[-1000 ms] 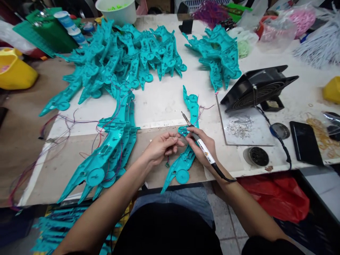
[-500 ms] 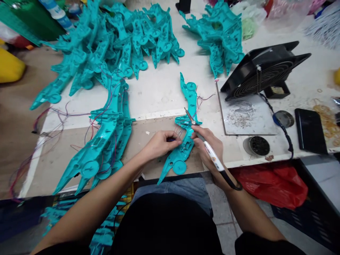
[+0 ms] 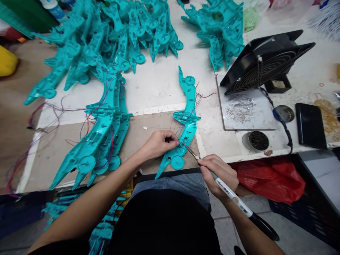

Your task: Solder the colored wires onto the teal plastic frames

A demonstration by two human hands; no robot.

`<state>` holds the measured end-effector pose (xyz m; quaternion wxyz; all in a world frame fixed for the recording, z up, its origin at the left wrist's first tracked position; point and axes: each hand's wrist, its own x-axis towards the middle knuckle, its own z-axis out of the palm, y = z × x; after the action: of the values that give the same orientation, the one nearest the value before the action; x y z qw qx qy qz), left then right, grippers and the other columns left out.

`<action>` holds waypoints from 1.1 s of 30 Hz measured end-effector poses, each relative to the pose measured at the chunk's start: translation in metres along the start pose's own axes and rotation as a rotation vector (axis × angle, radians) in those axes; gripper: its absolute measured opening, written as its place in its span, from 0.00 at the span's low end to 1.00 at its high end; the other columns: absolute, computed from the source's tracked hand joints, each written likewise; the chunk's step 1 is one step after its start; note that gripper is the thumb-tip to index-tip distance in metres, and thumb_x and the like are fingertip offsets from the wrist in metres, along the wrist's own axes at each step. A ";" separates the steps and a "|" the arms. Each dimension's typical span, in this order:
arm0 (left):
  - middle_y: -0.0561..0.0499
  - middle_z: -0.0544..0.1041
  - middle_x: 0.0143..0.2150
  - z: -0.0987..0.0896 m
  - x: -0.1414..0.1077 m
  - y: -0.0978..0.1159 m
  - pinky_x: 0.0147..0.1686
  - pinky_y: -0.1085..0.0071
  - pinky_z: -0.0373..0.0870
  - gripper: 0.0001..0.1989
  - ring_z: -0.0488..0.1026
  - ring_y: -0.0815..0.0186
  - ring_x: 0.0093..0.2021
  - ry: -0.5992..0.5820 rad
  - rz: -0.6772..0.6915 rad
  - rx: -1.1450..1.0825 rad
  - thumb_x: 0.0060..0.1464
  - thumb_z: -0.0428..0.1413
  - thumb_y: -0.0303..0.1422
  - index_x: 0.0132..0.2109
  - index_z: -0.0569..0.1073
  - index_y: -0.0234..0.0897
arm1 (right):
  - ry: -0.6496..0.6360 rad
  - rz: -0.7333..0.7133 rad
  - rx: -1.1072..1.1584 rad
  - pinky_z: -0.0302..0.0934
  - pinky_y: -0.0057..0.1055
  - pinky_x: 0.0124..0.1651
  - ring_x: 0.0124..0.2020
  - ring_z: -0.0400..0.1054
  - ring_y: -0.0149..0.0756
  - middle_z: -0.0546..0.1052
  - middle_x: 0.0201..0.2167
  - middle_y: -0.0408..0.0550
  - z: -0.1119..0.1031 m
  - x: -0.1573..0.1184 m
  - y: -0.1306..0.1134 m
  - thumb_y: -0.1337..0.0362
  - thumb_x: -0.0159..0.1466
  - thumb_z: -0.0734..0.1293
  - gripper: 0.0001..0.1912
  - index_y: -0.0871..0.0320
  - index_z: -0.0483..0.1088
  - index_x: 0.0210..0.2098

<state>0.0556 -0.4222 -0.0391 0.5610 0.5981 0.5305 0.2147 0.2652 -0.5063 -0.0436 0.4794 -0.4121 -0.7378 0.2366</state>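
Note:
A long teal plastic shell [image 3: 186, 124] with thin red and purple wires lies on the brown board at the table's near edge. My left hand [image 3: 156, 143] pinches a wire against the shell's lower part. My right hand [image 3: 219, 175] grips a white soldering iron [image 3: 231, 194] like a pen. Its metal tip touches the shell just beside my left fingertips. The iron's black cord runs off to the lower right.
A stack of wired teal shells [image 3: 103, 138] lies to the left, with heaps of bare shells [image 3: 127, 39] behind. A black fan [image 3: 268, 63], a metal plate with solder scraps [image 3: 241, 113], a tip-cleaner tin [image 3: 256, 140] and a phone [image 3: 309, 125] stand at the right.
My right hand has pulled back toward me and lowered, swinging the iron's tip from the shell's middle down to its lower part. My left hand stayed on the wire. The view tilted down.

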 end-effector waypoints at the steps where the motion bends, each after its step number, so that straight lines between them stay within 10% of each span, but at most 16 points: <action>1: 0.57 0.67 0.20 0.000 0.000 0.000 0.22 0.78 0.56 0.06 0.58 0.75 0.21 0.000 0.001 0.003 0.46 0.57 0.31 0.28 0.75 0.31 | -0.007 -0.007 -0.003 0.68 0.34 0.33 0.31 0.69 0.35 0.74 0.29 0.49 0.000 -0.001 0.000 0.78 0.57 0.65 0.15 0.59 0.73 0.42; 22: 0.56 0.68 0.21 -0.001 0.000 -0.001 0.22 0.78 0.57 0.07 0.60 0.74 0.22 -0.007 0.000 0.010 0.46 0.57 0.32 0.28 0.75 0.31 | -0.093 -0.113 -0.097 0.67 0.33 0.34 0.31 0.68 0.34 0.72 0.27 0.47 0.001 -0.003 0.002 0.77 0.58 0.65 0.15 0.58 0.72 0.43; 33: 0.56 0.68 0.21 -0.001 0.000 0.000 0.21 0.77 0.54 0.08 0.58 0.75 0.21 -0.022 -0.033 -0.011 0.45 0.57 0.34 0.28 0.74 0.32 | 0.104 -0.083 -0.068 0.68 0.37 0.34 0.33 0.71 0.39 0.75 0.31 0.50 0.000 0.009 0.010 0.65 0.64 0.65 0.14 0.57 0.72 0.50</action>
<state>0.0547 -0.4213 -0.0388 0.5737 0.5884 0.5329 0.2016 0.2673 -0.4935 -0.0468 0.5124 -0.4089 -0.7359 0.1695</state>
